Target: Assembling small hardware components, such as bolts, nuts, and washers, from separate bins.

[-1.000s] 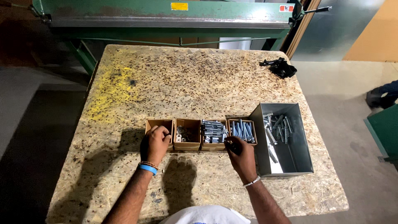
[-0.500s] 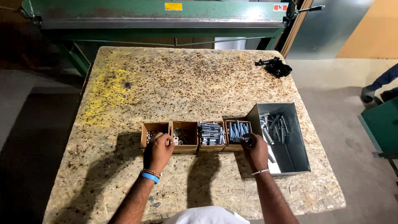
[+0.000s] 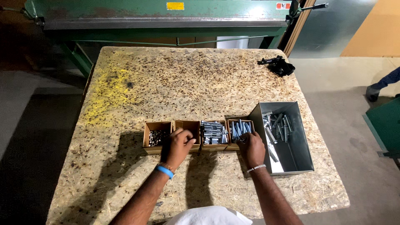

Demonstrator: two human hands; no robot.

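Left hand shifted into second box | bolts lengthwise away | hands' grip unclear

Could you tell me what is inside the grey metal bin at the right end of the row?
The grey metal bin holds loose silvery bolts, heaped toward its far end; the near part of its floor is mostly bare. The right hand, beside its left wall, covers none of it.

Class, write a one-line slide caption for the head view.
Left hand in a cardboard box, right hand at the bolt box.
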